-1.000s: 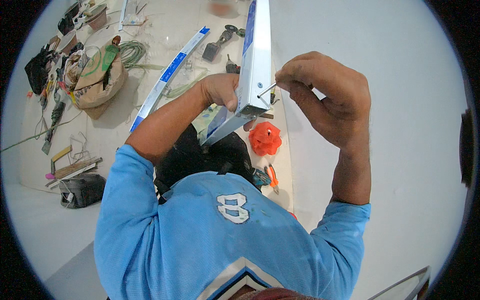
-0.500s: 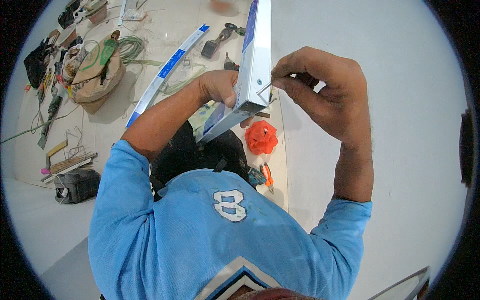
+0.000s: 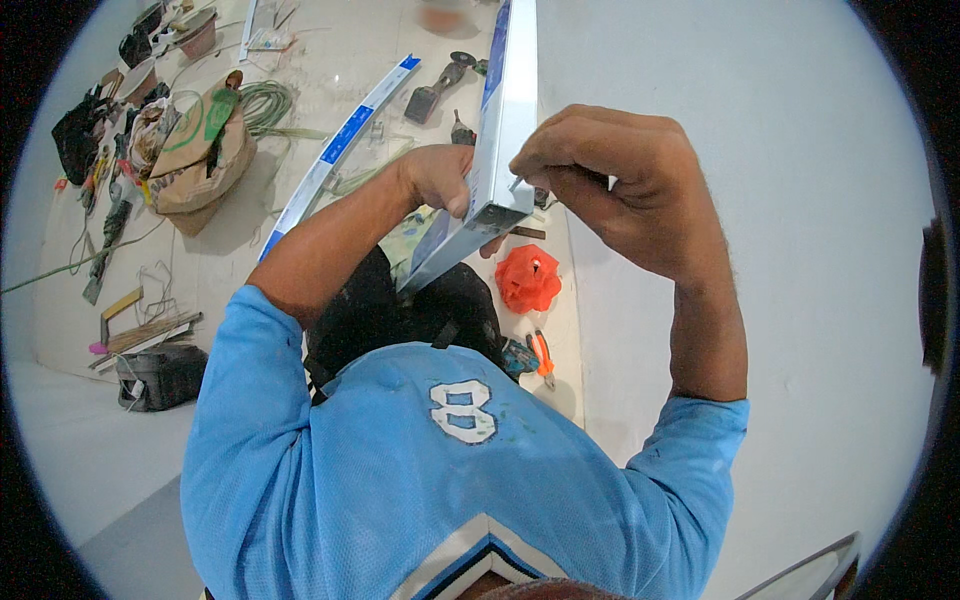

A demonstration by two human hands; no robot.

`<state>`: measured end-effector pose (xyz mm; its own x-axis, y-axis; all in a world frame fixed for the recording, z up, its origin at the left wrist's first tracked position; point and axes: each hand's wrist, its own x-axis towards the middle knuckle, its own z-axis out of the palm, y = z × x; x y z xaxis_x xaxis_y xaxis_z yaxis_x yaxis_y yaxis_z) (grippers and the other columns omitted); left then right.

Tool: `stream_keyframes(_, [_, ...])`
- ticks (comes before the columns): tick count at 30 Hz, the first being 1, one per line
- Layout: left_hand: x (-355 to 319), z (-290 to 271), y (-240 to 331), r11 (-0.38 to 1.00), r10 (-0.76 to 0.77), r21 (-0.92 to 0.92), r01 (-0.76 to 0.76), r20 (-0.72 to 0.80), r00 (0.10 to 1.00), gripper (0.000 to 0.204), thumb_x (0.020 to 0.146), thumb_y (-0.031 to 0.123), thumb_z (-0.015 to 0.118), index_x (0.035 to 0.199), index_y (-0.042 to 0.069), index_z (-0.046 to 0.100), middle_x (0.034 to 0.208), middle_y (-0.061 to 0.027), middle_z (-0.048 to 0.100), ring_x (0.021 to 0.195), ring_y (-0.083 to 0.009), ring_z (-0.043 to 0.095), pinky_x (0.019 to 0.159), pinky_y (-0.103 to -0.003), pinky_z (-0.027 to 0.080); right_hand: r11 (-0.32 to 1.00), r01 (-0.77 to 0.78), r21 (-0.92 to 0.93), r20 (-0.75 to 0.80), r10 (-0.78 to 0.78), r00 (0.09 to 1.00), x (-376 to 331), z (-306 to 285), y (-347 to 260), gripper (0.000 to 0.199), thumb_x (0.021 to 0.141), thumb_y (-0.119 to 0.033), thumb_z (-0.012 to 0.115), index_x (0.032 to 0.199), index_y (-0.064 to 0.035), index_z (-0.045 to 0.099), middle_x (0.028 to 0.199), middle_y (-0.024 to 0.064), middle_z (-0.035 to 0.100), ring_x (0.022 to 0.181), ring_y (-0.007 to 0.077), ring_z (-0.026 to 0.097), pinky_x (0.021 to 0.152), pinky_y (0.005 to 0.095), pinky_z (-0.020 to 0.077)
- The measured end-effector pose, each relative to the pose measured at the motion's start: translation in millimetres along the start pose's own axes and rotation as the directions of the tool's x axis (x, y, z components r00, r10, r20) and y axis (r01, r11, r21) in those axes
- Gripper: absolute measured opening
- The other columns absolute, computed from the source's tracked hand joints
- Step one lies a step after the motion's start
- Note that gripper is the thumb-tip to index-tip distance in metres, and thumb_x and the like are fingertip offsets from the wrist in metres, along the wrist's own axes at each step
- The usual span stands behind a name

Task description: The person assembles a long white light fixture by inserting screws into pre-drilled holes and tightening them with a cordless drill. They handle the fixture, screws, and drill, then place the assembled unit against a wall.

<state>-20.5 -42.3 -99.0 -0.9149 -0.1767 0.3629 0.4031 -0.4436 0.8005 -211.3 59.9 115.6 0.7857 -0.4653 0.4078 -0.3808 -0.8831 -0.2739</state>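
Two-handed, steadies a white profile point(image 3: 515, 110) and works at its near corner, just above dark trousers point(image 3: 352, 315). With left hand point(image 3: 437, 178), grips the profile from its left side, thumb on the near face and other fingers curled underneath. With right hand point(image 3: 630, 190), pinches a thin metal rod point(image 3: 515, 184) between thumb and forefinger, at the profile's right face; cannot tell how deep it reaches, with fingertips hiding most of it. Judging by this look, has the bend or joint at the corner formed already, but has not let go of the rod, so seems partway at this spot rather than finished. Has blue film point(image 3: 495, 65) on the profile too. Has a second blue-and-white strip point(image 3: 338, 150) lying untouched, well to the left of the profile. Also has, out of both hands, a dark power tool point(image 3: 428, 98) left of the profile's far stretch, a crumpled red bag point(image 3: 528, 278) near its corner on the right, and orange-handled pliers point(image 3: 542, 350) nearer the body than that corner.
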Motion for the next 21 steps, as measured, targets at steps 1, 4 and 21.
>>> stream_keyframes(1, [0, -2, -2, 1.0, -0.012, -0.006, 0.012, 0.009, 1.0, 0.077, 0.056, 0.022, 0.102, 0.121, -0.005, 0.069, 0.102, -0.0248, 0.076, 0.089, -0.043, 0.076, 0.08, -0.062, 0.06, 0.999, -0.02, -0.03, 0.014, 0.021, 1.0, 0, 4, 1, 0.014, 0.088, 0.0, 0.078, 0.099, -0.0069, 0.079, 0.091, 0.0083, 0.079, 0.08, 0.0189, 0.079, 0.068, 0.0321, 0.0648])
stream_keyframes(4, [1, 2, 0, 1.0, 0.002, -0.017, -0.002, 0.004, 1.0, 0.078, 0.056, 0.024, 0.102, 0.12, -0.005, 0.069, 0.102, -0.0248, 0.076, 0.088, -0.0421, 0.076, 0.079, -0.061, 0.06, 0.999, -0.024, -0.043, 0.011, 0.024, 1.0, -1, 4, 2, 0.012, 0.088, -0.001, 0.078, 0.098, -0.0072, 0.078, 0.09, 0.0087, 0.079, 0.08, 0.0188, 0.078, 0.067, 0.0323, 0.0644])
stream_keyframes(21, [2, -3, -8, 0.998, 0.017, -0.052, -0.02, -0.053, 0.998, 0.081, 0.053, 0.024, 0.101, 0.121, -0.006, 0.068, 0.097, -0.0253, 0.075, 0.087, -0.043, 0.077, 0.076, -0.063, 0.061, 0.993, 0.115, -0.038, 0.021, -0.114, 0.993, 0, 12, 9, 0.014, 0.088, -0.004, 0.079, 0.1, -0.0095, 0.075, 0.085, 0.0068, 0.078, 0.077, 0.0187, 0.078, 0.063, 0.0318, 0.0634])
